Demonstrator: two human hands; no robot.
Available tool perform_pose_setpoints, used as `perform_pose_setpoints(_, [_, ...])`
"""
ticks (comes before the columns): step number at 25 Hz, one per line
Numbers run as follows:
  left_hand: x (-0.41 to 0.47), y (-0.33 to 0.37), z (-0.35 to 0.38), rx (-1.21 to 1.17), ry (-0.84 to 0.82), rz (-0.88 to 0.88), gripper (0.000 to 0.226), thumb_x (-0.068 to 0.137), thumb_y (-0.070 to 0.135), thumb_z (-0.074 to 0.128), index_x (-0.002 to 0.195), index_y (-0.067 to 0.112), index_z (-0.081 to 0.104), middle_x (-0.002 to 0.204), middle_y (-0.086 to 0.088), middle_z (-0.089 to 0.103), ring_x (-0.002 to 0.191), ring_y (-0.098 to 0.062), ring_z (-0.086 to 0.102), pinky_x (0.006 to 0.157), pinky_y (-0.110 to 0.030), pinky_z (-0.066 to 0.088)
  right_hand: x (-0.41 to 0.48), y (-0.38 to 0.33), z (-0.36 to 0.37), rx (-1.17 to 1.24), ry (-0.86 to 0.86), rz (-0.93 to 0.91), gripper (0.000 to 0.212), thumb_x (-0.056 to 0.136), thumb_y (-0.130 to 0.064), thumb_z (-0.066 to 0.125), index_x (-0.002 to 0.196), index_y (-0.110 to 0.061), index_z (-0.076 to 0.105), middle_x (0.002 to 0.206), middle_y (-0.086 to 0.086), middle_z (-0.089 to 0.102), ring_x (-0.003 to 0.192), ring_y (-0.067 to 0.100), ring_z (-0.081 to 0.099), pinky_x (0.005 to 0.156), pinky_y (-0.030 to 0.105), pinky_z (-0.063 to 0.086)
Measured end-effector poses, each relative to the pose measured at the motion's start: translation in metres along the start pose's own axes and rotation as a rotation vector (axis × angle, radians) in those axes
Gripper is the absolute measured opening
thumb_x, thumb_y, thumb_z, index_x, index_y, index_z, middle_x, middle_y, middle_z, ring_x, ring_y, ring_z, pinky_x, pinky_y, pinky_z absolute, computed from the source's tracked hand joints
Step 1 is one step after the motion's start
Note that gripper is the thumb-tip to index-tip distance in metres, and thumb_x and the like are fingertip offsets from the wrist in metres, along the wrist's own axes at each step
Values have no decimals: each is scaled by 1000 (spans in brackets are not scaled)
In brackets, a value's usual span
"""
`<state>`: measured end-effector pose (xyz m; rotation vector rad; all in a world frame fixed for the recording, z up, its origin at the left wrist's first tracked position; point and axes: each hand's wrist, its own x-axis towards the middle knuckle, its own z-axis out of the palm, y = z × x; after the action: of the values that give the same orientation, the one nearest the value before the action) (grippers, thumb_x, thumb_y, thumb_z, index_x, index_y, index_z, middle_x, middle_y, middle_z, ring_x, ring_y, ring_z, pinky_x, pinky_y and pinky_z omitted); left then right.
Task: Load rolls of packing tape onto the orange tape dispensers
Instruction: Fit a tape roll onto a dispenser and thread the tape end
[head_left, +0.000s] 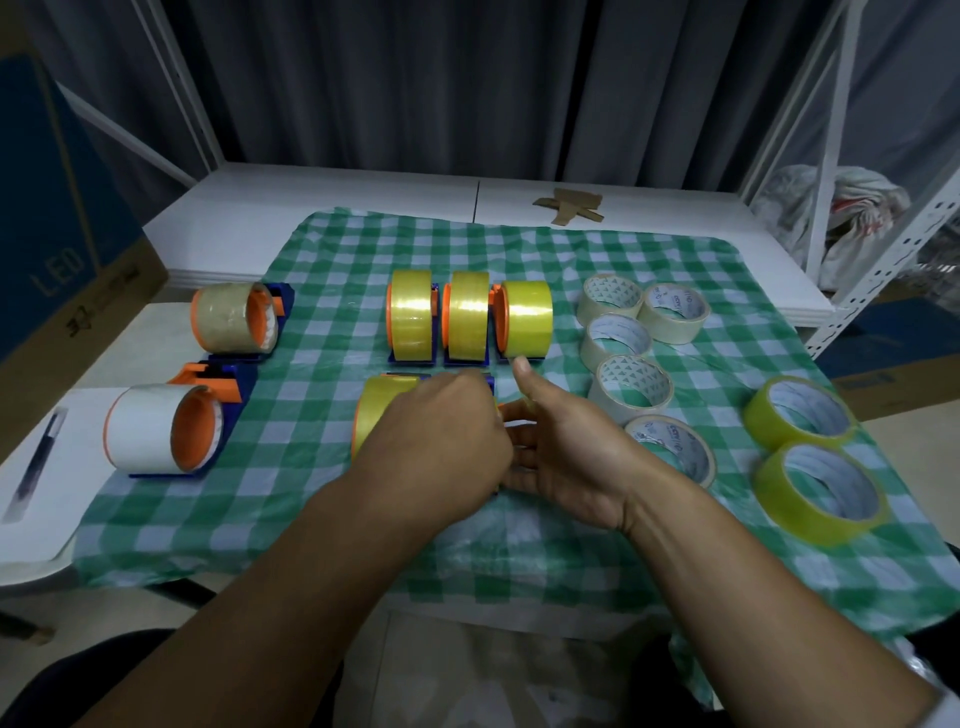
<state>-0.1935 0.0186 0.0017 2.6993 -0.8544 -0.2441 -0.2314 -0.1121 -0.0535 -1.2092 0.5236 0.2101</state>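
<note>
"Hands first: what is each one doing?"

"My left hand (441, 441) lies over the near dispenser (485, 383) with its fingers curled down around it. It is just right of the yellow roll (382, 410), which stands there on edge. My right hand (566, 457) comes in from the other side, thumb standing free. Its fingertips run under the left hand, so I cannot tell whether they pinch anything."

"And the tape not yet loaded?"

"All off to my right, lying flat on the checked cloth (322, 499). The closest pale roll (670, 447) is just beside my right wrist, and two greenish rolls (800, 413) lie farther out. Three loaded dispensers (467, 314) stand in a row beyond my hands."

"So which hand fetches?"

"The right, I judge, since the left would have to cross over it. What matters is the axis. The loose rolls lie with the core hole facing up, while the mounted ones stand on edge with the core running left to right. A roll would need tipping a quarter turn before it slides sideways onto a hub."

"Any risk?"

"The hub is hidden under my left hand, so I would be lining it up by feel."
</note>
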Motion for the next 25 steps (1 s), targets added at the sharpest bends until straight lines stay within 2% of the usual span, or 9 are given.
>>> perform_pose_setpoints(2, [5, -3, -2, -126, 114, 2, 12, 100, 25, 52, 97, 15, 57, 83, 1, 56, 74, -16, 51, 59, -33, 37, -1, -2, -1, -34, 42, -15, 59, 90, -68, 56, 104, -12, 69, 94, 9, 69, 83, 21, 67, 83, 33, 55])
perform_pose_setpoints(4, [13, -9, -1, -418, 180, -28, 17, 94, 35, 57, 95, 19, 64, 83, 1, 65, 79, -20, 62, 69, -41, 53, -2, -5, -4, -139, 128, -34, 69, 85, -73, 59, 120, -13, 64, 117, 10, 63, 102, 24, 64, 94, 39, 55])
perform_pose_setpoints(6, [19, -10, -1, -713, 189, -77, 26, 89, 46, 62, 89, 20, 67, 81, 0, 69, 74, -20, 67, 67, -48, 59, -4, -9, -4, -231, 199, -68, 74, 88, -72, 54, 136, -15, 55, 130, 7, 59, 114, 21, 60, 99, 45, 54])
perform_pose_setpoints(8, [23, -10, -2, -908, 149, -131, 37, 91, 45, 66, 94, 8, 68, 87, -8, 72, 63, -15, 64, 50, -36, 54, -6, -13, -2, -294, 237, -130, 74, 90, -72, 50, 139, -17, 50, 135, 3, 56, 117, 19, 57, 102, 47, 51])
perform_pose_setpoints(10, [24, -9, -3, -1038, 87, -171, 39, 91, 38, 70, 99, 1, 68, 92, -12, 73, 55, -12, 59, 40, -26, 43, -4, -14, -2, -341, 290, -203, 62, 91, -72, 48, 125, -20, 53, 131, 2, 57, 117, 19, 57, 103, 47, 48])
perform_pose_setpoints(14, [23, -6, -3, -1215, -37, -234, 37, 87, 35, 77, 104, 3, 72, 92, -10, 72, 52, -11, 58, 36, -21, 34, -1, -12, 0, -473, 438, -367, 61, 94, -68, 44, 124, -15, 53, 132, 7, 55, 115, 17, 54, 90, 35, 46])
perform_pose_setpoints(18, [25, -5, 2, -1248, -46, -255, 23, 89, 26, 75, 93, 4, 70, 91, -10, 72, 50, -10, 59, 35, -19, 32, 1, -10, -1, -574, 536, -473, 65, 95, -67, 44, 139, -19, 43, 145, 0, 42, 127, 17, 47, 105, 43, 44])
perform_pose_setpoints(23, [27, -7, 2, -1276, -25, -258, 11, 90, 6, 66, 80, 10, 66, 85, -12, 73, 48, -10, 56, 34, -17, 30, -1, -13, 0, -400, 501, -499, 58, 94, -58, 56, 134, -17, 50, 135, -2, 53, 119, 12, 53, 102, 38, 47])
perform_pose_setpoints(25, [27, -9, 0, -1311, -33, -269, 9, 90, 5, 66, 82, 10, 65, 81, -11, 71, 47, -10, 55, 33, -18, 29, -2, -15, 1, -224, 441, -467, 49, 92, -53, 64, 122, -14, 57, 123, 0, 63, 114, 14, 61, 101, 46, 52])
